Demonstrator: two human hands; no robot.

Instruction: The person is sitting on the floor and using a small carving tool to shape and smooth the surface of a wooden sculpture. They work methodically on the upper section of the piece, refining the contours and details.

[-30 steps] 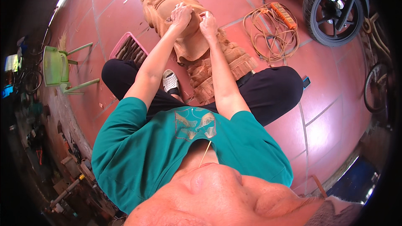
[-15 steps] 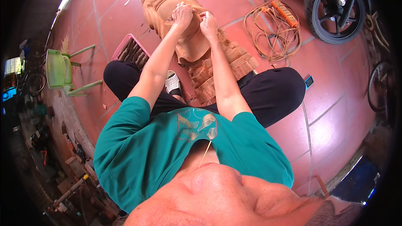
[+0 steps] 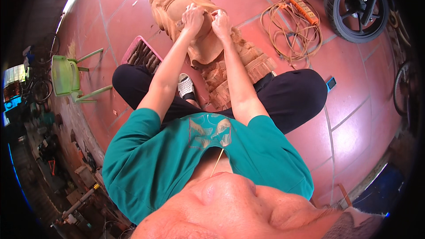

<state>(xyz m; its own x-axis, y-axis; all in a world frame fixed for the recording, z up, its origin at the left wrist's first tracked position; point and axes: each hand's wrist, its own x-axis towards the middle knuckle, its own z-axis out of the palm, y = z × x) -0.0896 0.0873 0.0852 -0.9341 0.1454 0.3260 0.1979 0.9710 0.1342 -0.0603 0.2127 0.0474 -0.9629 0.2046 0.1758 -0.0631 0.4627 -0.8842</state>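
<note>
A carved wooden figure (image 3: 206,46) lies on the floor between my legs, with smooth folds in its middle and rougher blocky carving at the near end. My left hand (image 3: 193,20) is closed over the middle of the carving, and a small dark tip shows at its left side. Close by on the right, my right hand (image 3: 221,24) is closed with thumb and fingers pinched against the wood. What either hand grips is too small or too hidden to name.
Left of the carving stands a pink basket (image 3: 138,44) of dark, slender tools. Further left is a green plastic chair (image 3: 66,76). On the right lie an orange power strip (image 3: 304,10), its coiled cord (image 3: 290,53) and a small blue device (image 3: 330,84), near a motorcycle wheel (image 3: 354,8).
My hands shift only slightly on the carving, the right one a touch closer to the left. The whole view has moved a little.
</note>
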